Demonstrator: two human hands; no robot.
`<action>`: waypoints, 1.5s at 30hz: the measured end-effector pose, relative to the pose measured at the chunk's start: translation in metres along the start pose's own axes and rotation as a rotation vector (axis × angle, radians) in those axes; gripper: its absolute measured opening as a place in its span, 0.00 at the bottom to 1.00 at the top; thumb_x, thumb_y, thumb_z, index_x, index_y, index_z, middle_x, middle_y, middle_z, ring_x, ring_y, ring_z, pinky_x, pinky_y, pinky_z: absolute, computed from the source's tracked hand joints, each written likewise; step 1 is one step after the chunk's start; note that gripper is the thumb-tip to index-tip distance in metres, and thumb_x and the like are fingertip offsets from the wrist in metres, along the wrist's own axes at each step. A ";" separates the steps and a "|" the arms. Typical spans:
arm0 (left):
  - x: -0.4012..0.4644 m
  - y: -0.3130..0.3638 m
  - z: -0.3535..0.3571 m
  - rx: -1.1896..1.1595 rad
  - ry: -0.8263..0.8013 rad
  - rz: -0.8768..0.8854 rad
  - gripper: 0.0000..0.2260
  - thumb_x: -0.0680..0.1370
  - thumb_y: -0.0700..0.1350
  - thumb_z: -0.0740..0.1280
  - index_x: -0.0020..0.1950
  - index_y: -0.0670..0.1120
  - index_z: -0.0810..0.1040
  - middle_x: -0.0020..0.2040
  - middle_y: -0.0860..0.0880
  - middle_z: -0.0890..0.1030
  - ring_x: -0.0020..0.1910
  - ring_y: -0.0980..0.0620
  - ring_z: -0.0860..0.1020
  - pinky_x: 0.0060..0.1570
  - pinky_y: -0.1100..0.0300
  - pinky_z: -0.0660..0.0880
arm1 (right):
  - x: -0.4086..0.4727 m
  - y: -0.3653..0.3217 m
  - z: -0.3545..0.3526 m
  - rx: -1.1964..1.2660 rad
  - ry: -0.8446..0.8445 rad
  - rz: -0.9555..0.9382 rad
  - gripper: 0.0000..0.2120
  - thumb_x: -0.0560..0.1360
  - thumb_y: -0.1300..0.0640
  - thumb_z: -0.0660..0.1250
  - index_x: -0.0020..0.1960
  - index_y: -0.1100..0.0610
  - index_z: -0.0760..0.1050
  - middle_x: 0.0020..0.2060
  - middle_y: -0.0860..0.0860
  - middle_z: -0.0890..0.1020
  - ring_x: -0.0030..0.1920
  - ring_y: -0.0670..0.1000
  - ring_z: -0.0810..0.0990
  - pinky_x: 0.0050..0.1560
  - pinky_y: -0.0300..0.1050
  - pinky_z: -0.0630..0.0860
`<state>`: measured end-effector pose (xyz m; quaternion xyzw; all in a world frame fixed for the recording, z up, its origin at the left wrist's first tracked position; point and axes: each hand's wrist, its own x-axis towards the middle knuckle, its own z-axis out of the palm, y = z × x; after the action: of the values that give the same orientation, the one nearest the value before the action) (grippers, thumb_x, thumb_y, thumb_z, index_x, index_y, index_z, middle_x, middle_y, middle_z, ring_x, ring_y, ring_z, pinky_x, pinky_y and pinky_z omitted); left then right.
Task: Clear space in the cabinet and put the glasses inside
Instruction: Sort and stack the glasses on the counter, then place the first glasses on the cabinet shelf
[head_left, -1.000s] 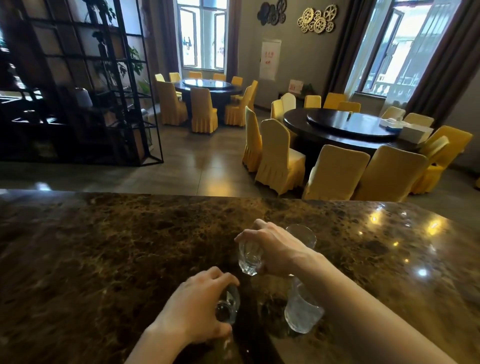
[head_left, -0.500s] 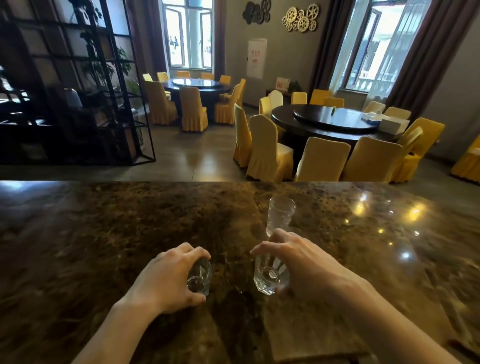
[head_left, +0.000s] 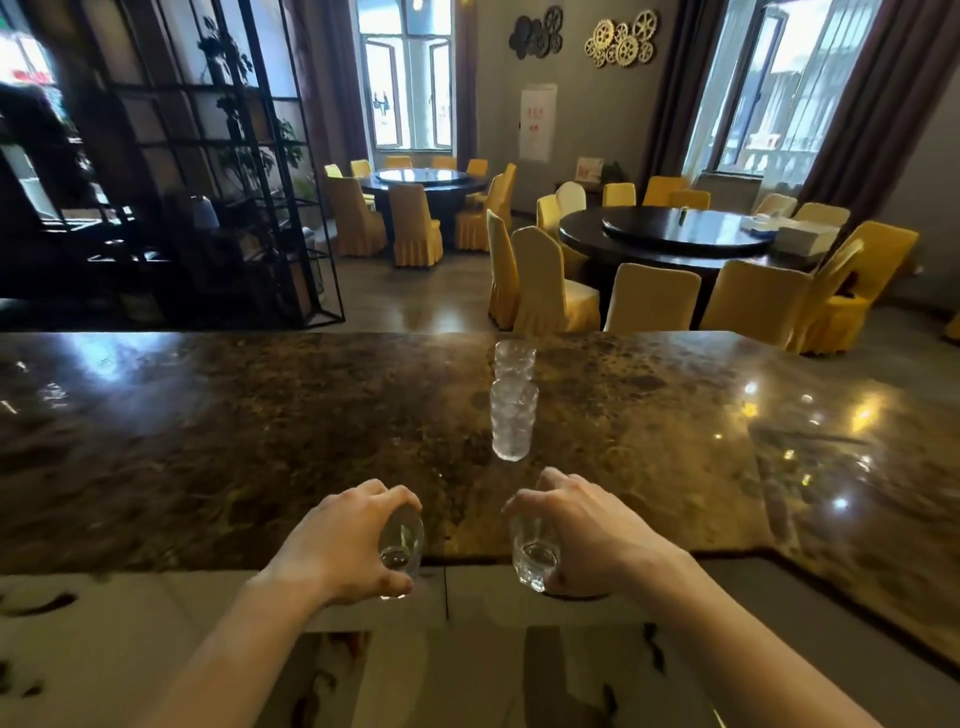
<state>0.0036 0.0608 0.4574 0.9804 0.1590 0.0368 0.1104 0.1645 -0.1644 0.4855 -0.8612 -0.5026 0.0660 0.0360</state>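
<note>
My left hand (head_left: 340, 545) grips a small clear glass (head_left: 401, 545) from above, lifted over the near edge of the dark marble counter (head_left: 208, 441). My right hand (head_left: 582, 530) holds a second small clear glass (head_left: 532, 561) the same way, at about the same height. Farther out on the counter, a tall textured glass (head_left: 512, 421) stands upright, with another like it (head_left: 514, 359) just behind. No cabinet is in view.
A lower light-coloured ledge (head_left: 130, 623) runs below the counter's near edge. Beyond the counter are round dark tables (head_left: 675, 234) with yellow-covered chairs (head_left: 540, 286) and a black metal shelf unit (head_left: 234, 182) at the left.
Both hands have drawn back toward me with their glasses, from over the counter to its near edge. The tall glasses stay on the counter, now farther from my hands.
</note>
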 end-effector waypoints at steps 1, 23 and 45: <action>-0.009 0.004 0.001 -0.001 0.001 -0.002 0.35 0.63 0.63 0.79 0.67 0.65 0.69 0.58 0.62 0.73 0.55 0.58 0.75 0.55 0.60 0.76 | -0.011 -0.001 0.003 -0.004 -0.005 0.007 0.38 0.64 0.50 0.82 0.70 0.39 0.70 0.57 0.47 0.72 0.57 0.52 0.74 0.52 0.48 0.79; -0.088 -0.058 0.158 -0.132 -0.152 0.005 0.34 0.68 0.61 0.75 0.72 0.62 0.66 0.66 0.60 0.71 0.63 0.56 0.73 0.61 0.57 0.75 | -0.041 -0.069 0.204 0.109 -0.125 0.197 0.39 0.70 0.59 0.77 0.74 0.39 0.64 0.75 0.53 0.64 0.72 0.58 0.66 0.65 0.53 0.76; -0.040 -0.161 0.518 -0.132 -0.230 -0.153 0.36 0.66 0.57 0.79 0.70 0.60 0.67 0.67 0.52 0.73 0.62 0.48 0.75 0.56 0.50 0.76 | 0.068 -0.011 0.544 0.158 -0.194 0.270 0.37 0.69 0.52 0.78 0.74 0.44 0.65 0.65 0.53 0.70 0.63 0.58 0.71 0.54 0.52 0.79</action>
<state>-0.0273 0.0911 -0.0853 0.9537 0.2170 -0.0737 0.1947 0.1069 -0.1019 -0.0561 -0.9050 -0.3769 0.1920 0.0457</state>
